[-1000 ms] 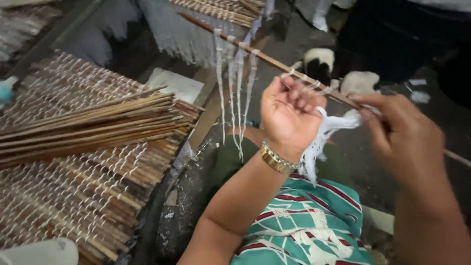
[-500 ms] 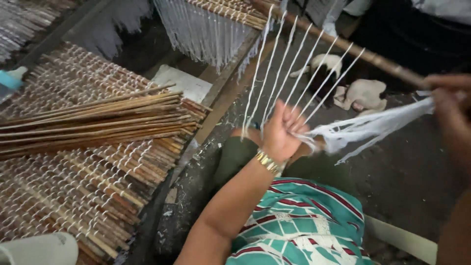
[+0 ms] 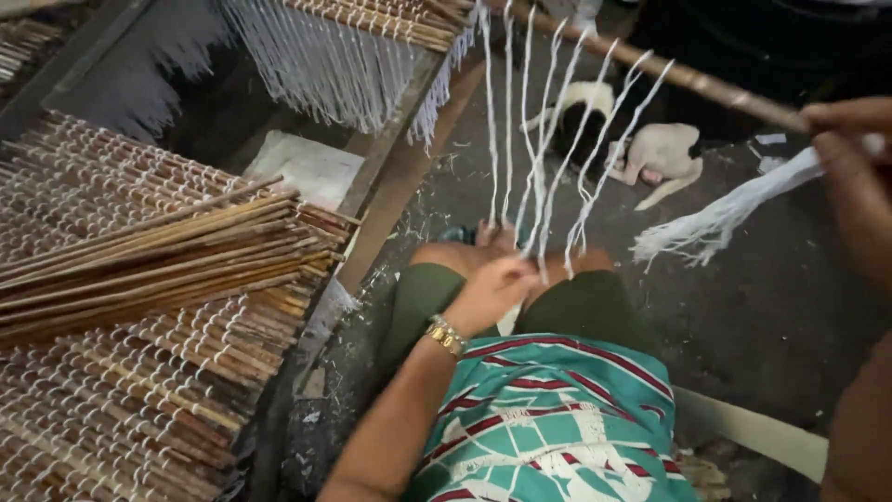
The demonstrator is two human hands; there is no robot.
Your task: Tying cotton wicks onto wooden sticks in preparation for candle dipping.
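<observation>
A thin brown stick [image 3: 688, 79] slants across the top right, and several white strings [image 3: 539, 139] hang from it. My left hand [image 3: 492, 290], with a gold bracelet [image 3: 446, 335] on its wrist, is curled around the lower ends of those strings just above my knees. My right hand [image 3: 850, 153] at the right edge grips the stick's near end together with a loose white string bundle [image 3: 715, 223] that trails down to the left. I sit in a teal patterned cloth [image 3: 557, 418].
A bundle of long brown sticks [image 3: 158, 260] lies on a woven stick mat [image 3: 102, 409] at the left. Another mat with white fringe [image 3: 316, 56] hangs at the top. A wooden beam [image 3: 386, 158] runs between them. Small pale animals [image 3: 650, 153] lie on the dark floor.
My left hand has slid down the strings from near the stick to their lower ends. My right hand has swung the stick up and to the right, spreading the strings.
</observation>
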